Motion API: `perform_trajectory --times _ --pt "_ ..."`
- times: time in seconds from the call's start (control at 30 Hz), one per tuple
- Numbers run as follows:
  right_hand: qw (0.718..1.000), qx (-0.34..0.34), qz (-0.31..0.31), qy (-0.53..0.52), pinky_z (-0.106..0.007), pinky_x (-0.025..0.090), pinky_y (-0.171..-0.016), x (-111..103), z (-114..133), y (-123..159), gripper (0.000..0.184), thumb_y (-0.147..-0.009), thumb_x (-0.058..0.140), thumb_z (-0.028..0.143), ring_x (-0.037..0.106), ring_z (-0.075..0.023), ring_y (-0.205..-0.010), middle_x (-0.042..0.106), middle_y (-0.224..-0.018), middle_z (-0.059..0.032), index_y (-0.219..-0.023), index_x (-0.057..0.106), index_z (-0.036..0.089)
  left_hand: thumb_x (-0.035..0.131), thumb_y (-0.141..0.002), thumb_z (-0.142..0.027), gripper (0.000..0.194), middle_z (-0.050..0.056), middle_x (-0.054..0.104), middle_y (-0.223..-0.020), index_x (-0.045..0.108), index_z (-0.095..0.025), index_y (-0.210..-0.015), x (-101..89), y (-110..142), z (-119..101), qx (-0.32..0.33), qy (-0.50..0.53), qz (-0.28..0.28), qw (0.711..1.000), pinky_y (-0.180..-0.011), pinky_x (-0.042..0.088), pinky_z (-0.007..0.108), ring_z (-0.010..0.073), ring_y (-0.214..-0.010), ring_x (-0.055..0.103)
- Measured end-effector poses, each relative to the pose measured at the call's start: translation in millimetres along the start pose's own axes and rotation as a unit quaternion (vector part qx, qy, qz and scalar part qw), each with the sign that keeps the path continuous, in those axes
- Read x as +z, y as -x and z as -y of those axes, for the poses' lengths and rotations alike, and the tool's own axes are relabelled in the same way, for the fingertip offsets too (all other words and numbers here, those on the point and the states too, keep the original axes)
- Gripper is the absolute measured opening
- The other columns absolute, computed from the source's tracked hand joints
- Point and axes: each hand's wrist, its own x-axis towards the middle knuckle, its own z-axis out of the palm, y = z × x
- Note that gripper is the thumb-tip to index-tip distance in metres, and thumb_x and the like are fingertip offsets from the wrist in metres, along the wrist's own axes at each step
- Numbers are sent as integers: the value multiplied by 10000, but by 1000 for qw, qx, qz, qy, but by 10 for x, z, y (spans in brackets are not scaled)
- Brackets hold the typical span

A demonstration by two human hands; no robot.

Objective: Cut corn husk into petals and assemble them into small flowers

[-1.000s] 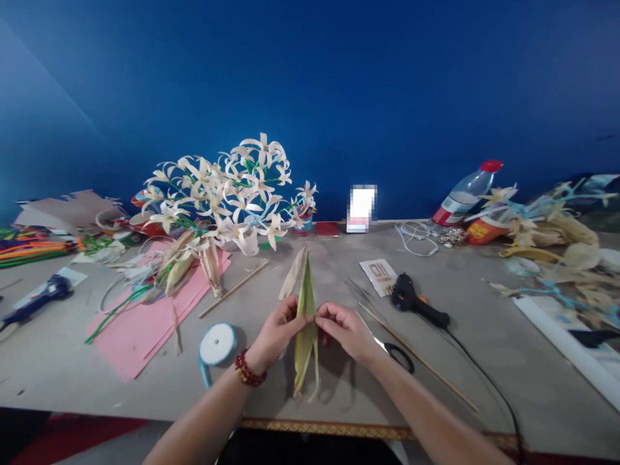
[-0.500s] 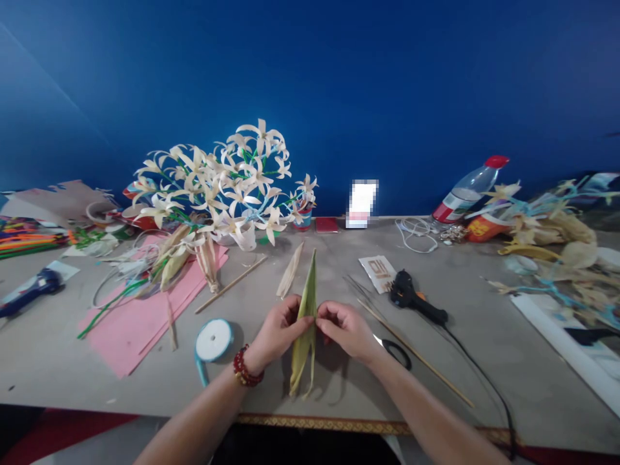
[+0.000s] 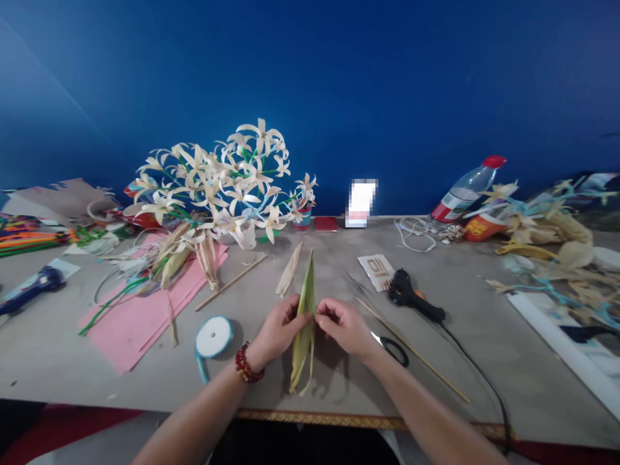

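Green husk (image 3: 302, 342) between your two hands, near middle of the table, tip pointing away from you.
Your left hand (image 3: 278, 330) pinches it under the thumb; your right hand (image 3: 345, 328) has thumb and fingertips together on its right edge, where a narrow strip hangs. Risk: uneven pull from the right could split the husk along its grain; a loose left thumb could let it twist. Scissors (image 3: 396, 352) lie just beside your right wrist, partly hidden by it, so a sideways sweep might knock them or the thin stick (image 3: 420, 354). Farther off, the glue gun (image 3: 413, 297) trails a cord your right forearm could snag.
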Motion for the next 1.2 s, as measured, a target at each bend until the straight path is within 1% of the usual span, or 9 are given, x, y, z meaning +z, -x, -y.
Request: perform_trajectory --times 0.2,0.47,0.57,0.63,0.73,0.87,1.03,1.13,1.2 --pt "999 25 5 -49 -208 429 -481 3 19 1 128 -781 576 270 503 -109 -526 524 -599 37 -684 533 200 619 -820 -286 144 -6 545 -760 579 -163 -882 -32 -4 3 10 -5 16 1000 -639 402 234 139 -704 496" --pt "1000 -14 -2 12 -201 389 -493 -13 -22 7 130 -815 552 231 487 -108 -545 517 -602 40 -691 526 206 616 -823 -327 167 2 575 -783 583 -166 -856 -19 -14 -15 1 2 35 999 -665 420 244 153 -735 522" --pt "999 -19 -8 32 -206 369 -492 -12 -3 8 160 -831 551 248 478 -109 -535 512 -586 43 -680 512 210 541 -875 -362 202 -15 546 -723 566 -172 -810 -8 -7 -76 12 -55 14 998 -624 395 234 138 -678 487" --pt "999 -23 -10 48 -215 360 -493 -8 14 8 215 -862 541 296 474 -111 -525 520 -576 39 -667 511 209 498 -902 -362 223 -20 527 -686 548 -184 -778 -43 38 -184 37 -159 -1 987 -601 361 234 138 -647 471" --pt "996 -36 -6 80 -233 355 -499 -2 43 15 318 -897 529 386 470 -116 -507 539 -551 26 -633 510 208 474 -927 -381 207 9 584 -708 575 -204 -891 -189 172 -441 61 -375 -10 925 -587 324 255 171 -649 527" --pt "993 -56 2 100 -243 357 -500 -3 72 44 359 -911 524 438 488 -131 -518 562 -557 12 -631 535 212 386 -966 -451 314 48 652 -724 581 -224 -1062 -548 307 -723 16 -569 -30 822 -564 314 268 205 -656 610" --pt "992 -74 0 103 -236 333 -480 19 85 74 356 -913 526 452 471 -135 -531 532 -558 20 -644 539 218 334 -978 -361 332 82 678 -738 607 -177 -1018 -1214 213 -620 -112 -702 -86 698 -592 386 262 226 -696 652" --pt "988 -86 -2 130 -235 298 -471 37 82 64 357 -915 526 428 432 -123 -505 500 -529 33 -628 522 216 432 -941 -384 343 148 686 -972 590 -158 -1145 -1472 131 -493 -105 -730 -93 669 -708 460 318 283 -892 658" --pt "986 -88 -3 144 -236 293 -479 39 62 43 348 -916 526 408 426 -118 -497 509 -528 36 -626 523 213 510 -905 -414 421 188 647 -1114 556 -157 -1234 -1463 92 -449 -49 -729 -114 673 -820 468 374 327 -1037 611"
